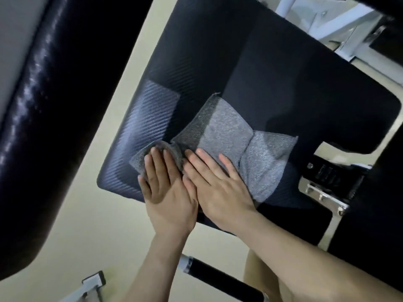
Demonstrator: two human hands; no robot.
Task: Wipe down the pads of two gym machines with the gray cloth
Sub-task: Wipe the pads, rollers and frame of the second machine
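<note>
Now the gray cloth (235, 144) is spread on the black seat pad (272, 68), at its near part. Both hands are laid flat on it with fingers stretched, side by side: the left hand (165, 186) on the bunched cloth corner at the pad's left edge, the right hand (218, 184) just beside.

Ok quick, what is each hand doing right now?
Left hand: open and flat, fingers pressing a bunched end of the gray cloth onto the seat pad.
Right hand: open and flat, pressing on the same cloth.
</note>
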